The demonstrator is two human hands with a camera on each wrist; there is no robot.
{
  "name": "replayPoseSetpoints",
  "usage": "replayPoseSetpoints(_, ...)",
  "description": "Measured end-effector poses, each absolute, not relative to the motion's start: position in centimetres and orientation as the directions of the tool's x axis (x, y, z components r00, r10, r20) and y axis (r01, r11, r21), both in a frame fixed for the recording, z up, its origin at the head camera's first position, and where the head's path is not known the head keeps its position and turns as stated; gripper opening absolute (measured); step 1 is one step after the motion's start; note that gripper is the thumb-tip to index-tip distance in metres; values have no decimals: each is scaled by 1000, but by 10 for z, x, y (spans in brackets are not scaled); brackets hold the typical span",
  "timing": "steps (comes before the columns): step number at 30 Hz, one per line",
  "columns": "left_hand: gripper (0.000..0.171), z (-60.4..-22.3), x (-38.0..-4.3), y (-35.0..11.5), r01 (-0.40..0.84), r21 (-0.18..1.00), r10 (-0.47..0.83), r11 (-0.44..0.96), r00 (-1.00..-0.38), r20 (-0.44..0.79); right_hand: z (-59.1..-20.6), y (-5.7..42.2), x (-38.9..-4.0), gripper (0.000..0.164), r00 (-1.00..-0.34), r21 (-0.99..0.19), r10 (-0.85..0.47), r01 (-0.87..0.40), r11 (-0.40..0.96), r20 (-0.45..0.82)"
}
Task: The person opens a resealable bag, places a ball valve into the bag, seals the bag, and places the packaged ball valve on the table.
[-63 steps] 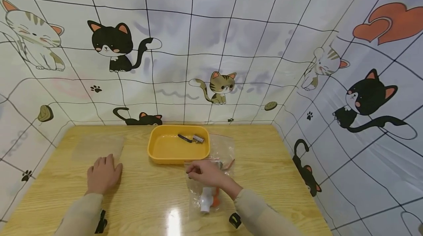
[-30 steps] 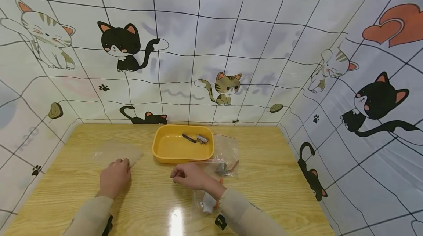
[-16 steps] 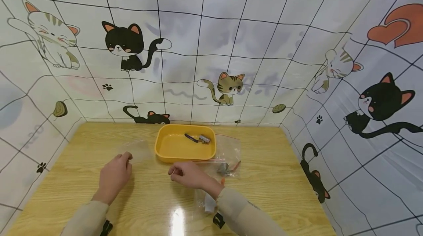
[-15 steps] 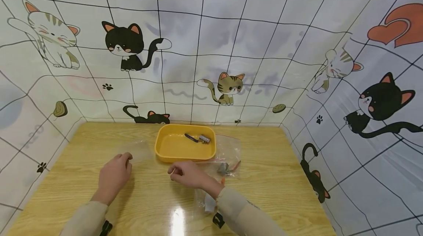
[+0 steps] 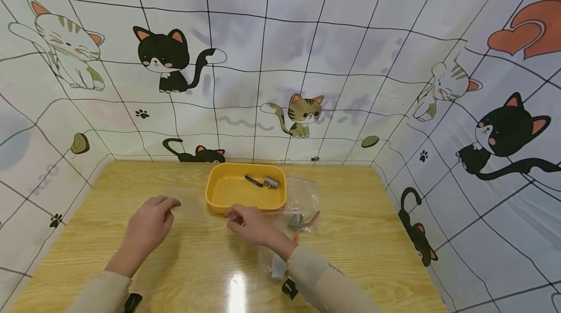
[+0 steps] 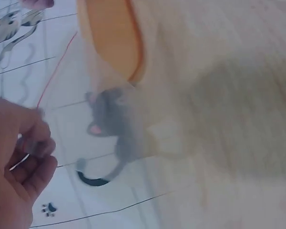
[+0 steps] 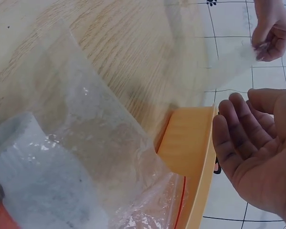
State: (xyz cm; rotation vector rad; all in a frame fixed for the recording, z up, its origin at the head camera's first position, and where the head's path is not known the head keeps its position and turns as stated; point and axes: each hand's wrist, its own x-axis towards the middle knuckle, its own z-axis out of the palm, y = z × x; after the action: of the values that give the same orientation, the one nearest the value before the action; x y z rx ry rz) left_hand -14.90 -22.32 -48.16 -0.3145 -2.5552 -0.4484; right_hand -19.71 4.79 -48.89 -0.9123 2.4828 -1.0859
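My left hand (image 5: 146, 223) is raised above the left side of the table. It pinches a clear zip bag (image 6: 62, 109) by its red-lined edge, and the bag hangs thin and see-through, with the printed cat showing through it. My right hand (image 5: 250, 223) hovers at the near rim of the yellow tray (image 5: 232, 201), fingers loosely curved with nothing in them. Inside the tray lies a small silvery metal fitting (image 5: 271, 182) with a black lever (image 5: 253, 180).
Right of the tray lies a clear bag (image 5: 304, 193) with a grey part and a reddish strip. A nearer bag, partly hidden under my right forearm, contains a white plastic piece (image 5: 278, 266) and something orange. Cat-printed cloth (image 5: 245, 79) encloses the table's back and sides.
My left hand first lay flat on the bag at the left, then gripped it and lifted it off the table. My right hand moved left from above the bagged parts to the tray's front.
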Motion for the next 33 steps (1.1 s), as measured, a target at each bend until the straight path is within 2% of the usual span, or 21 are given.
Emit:
replayPoseSetpoints(4,22,-464,-151,-222,363,236,177,901,-806,566,-484,45,-199,21,-779,-770,-626,-427,474,46)
replayPoseSetpoints(7,27,-451,-153,-218,388,251,205,887,-817,539,-478,42,-199,24,-791,-784,-606,-425,452,79)
replayPoseSetpoints(12,26,-441,-156,-203,383,364,263,849,-904,336,-473,34,-196,28,-776,-817,-626,-413,403,84)
replayPoseSetpoints(16,29,-452,-159,-188,371,475,303,798,-928,217,-477,28,-193,27,-749,-856,-659,-381,350,64)
replayPoseSetpoints(24,50,-471,-166,-171,453,491,352,744,-891,288,-479,28,-189,23,-769,-861,-638,-343,376,27)
replayPoseSetpoints(33,53,-481,-170,-164,491,509,351,707,-868,351,-486,31,-191,25,-791,-845,-611,-338,415,17)
